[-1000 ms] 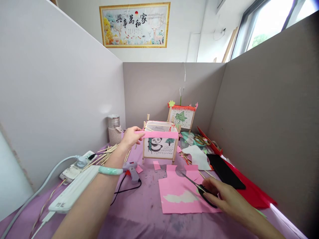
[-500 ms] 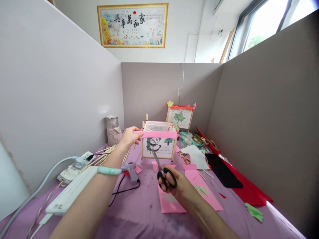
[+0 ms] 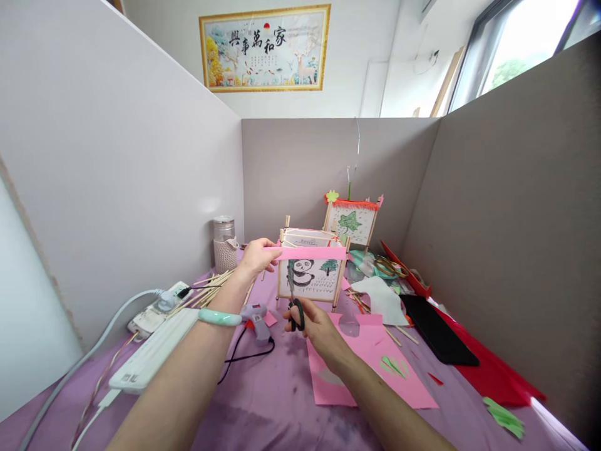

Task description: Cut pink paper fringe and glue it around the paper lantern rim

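Note:
A pink paper strip (image 3: 313, 253) lies across the upper front of a stick-framed paper lantern (image 3: 310, 283) that has a panda and a tree drawn on it. My left hand (image 3: 259, 257) pinches the strip's left end beside the frame. My right hand (image 3: 317, 327) grips scissors (image 3: 297, 315) by their black handles, seen nearly edge-on. Their blades point up in front of the panda, with the tips a little below the strip. Whether the blades touch the lantern, I cannot tell.
Pink paper (image 3: 394, 391) with green scraps lies at front right. A glue gun (image 3: 256, 319) rests left of centre, near thin sticks (image 3: 206, 291) and a power strip (image 3: 154, 319). Behind stand another lantern (image 3: 351, 224) and a jar (image 3: 224, 244). At right lies a black phone (image 3: 439, 329).
My right hand has brought the scissors left and up toward the strip's left part, turning them more edge-on. My left hand keeps its pinch. The whole view has shifted slightly.

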Action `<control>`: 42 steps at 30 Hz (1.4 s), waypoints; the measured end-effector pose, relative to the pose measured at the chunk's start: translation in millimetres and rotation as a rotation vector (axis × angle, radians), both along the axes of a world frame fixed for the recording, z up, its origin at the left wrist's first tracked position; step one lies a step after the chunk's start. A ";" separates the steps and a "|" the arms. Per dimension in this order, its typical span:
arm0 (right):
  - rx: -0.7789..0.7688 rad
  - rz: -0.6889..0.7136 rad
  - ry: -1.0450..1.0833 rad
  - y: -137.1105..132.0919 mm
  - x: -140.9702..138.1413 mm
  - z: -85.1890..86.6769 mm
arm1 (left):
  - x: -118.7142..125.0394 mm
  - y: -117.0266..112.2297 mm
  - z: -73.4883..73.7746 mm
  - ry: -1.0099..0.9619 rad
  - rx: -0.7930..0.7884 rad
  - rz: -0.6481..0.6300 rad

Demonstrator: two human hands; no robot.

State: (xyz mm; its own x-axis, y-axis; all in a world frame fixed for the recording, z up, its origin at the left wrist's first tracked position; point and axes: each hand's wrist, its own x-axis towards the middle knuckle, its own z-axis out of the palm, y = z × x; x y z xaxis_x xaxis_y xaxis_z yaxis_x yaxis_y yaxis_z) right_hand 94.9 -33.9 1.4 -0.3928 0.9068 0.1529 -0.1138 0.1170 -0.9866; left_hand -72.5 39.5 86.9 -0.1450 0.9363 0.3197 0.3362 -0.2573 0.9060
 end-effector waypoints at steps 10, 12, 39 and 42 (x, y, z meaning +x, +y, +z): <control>0.004 -0.053 0.066 14.7 -20.0 1.6 | -4.8 4.4 -3.1 -0.084 -0.034 -0.053; 0.016 -0.052 0.102 18.4 -22.1 -0.4 | -5.3 5.0 -3.2 -0.098 -0.040 -0.059; 0.173 -0.160 0.080 -9.5 8.5 -2.3 | 35.9 -41.9 -9.6 -0.279 -0.050 -0.198; 0.175 -0.158 0.077 -16.2 15.1 -5.4 | 46.2 -51.4 -11.8 -0.284 -0.068 -0.161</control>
